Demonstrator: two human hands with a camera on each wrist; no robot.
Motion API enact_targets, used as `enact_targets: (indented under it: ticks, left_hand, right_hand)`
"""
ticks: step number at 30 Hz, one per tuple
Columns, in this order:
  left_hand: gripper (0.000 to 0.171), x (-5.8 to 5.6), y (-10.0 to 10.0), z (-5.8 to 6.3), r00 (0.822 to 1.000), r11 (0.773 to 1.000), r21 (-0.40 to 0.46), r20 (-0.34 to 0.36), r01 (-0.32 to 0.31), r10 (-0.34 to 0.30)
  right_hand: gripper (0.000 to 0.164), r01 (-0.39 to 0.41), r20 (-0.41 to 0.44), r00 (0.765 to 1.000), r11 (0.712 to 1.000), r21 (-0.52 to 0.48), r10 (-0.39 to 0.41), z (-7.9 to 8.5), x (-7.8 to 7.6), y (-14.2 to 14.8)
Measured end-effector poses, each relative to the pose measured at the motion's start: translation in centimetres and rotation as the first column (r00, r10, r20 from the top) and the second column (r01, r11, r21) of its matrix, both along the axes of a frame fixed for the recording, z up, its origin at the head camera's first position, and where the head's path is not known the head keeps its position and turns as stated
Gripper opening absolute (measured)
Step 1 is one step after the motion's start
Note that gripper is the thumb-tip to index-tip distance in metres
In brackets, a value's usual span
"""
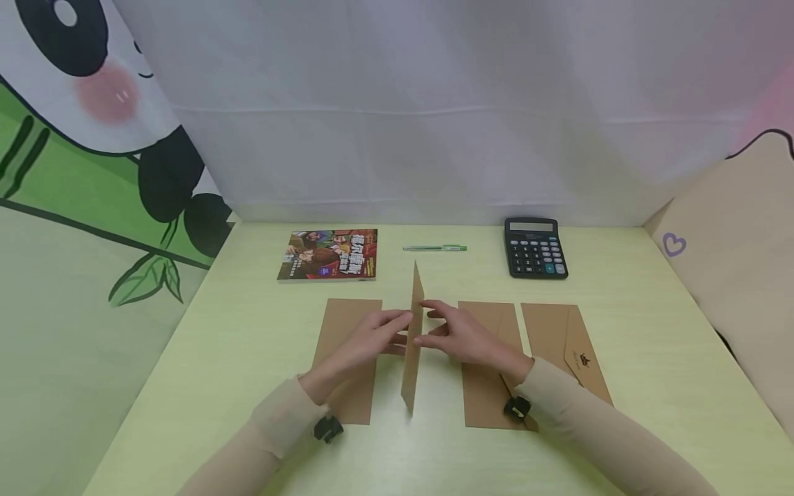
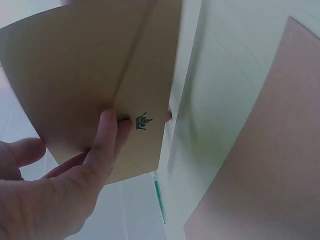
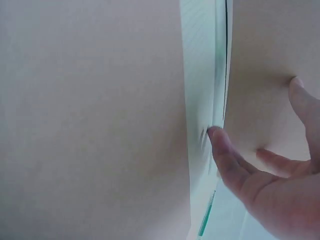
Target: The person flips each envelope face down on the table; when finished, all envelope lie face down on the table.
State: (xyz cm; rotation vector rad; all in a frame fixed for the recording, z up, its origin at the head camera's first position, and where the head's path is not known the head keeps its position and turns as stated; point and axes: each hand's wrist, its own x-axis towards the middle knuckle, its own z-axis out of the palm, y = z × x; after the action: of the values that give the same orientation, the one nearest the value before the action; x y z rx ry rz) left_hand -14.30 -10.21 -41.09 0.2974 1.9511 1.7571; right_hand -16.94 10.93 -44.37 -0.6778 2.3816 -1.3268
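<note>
Standing on edge between the two hands, the crown-printed kraft envelope (image 1: 411, 365) is touched by both at once, so neither is nearer. The left hand (image 1: 372, 335) rests extended fingers on its flap face, beside the crown logo (image 2: 144, 121); the right hand (image 1: 462, 334) sets spread fingertips against the plain face, one reaching the lower edge. Neither appears closed round it: the hold comes from opposing fingers. The long axis runs away from the person, across the line joining the hands. Left of the grip, partly under that hand, lies a flat kraft envelope (image 1: 360, 393); to the right lies a flap-up envelope (image 1: 484, 396). Whether the lower edge meets the tabletop (image 1: 437, 403) I cannot tell.
</note>
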Motion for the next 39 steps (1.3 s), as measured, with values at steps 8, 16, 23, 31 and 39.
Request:
enact_targets:
  ticks: [8, 16, 23, 31, 39]
  left_hand:
    - [0.045, 0.5, -0.4, 0.8, 1.000, 1.000, 0.017, -0.013, -0.015, 0.015]
    - [0.040, 0.5, -1.0, 0.2, 0.995, 0.995, 0.011, -0.010, -0.104, 0.104]
    - [0.033, 0.6, -1.8, -0.4, 0.970, 0.968, -0.105, -0.108, -0.229, 0.218]
    - [0.028, 0.8, -2.0, -1.2, 0.949, 0.899, -0.312, -0.179, -0.306, 0.260]
    - [0.029, 0.2, -1.6, -1.6, 0.956, 0.813, -0.531, -0.276, -0.237, 0.098]
  right_hand:
    - [0.079, 0.051, 0.074, 0.996, 0.997, -0.050, -0.048, 0.2, 0.3, 0.2]
    - [0.077, 0.124, 0.047, 0.991, 0.992, 0.002, -0.124, -0.1, 0.2, 0.2]
    - [0.073, 0.169, 0.034, 0.984, 0.983, 0.071, -0.172, 0.3, 0.3, 0.2]
    - [0.068, 0.173, 0.009, 0.984, 0.971, 0.164, -0.177, -0.3, 0.3, 0.3]
    - [0.063, 0.190, -0.092, 0.981, 0.934, 0.304, -0.170, -0.1, 0.2, 0.1]
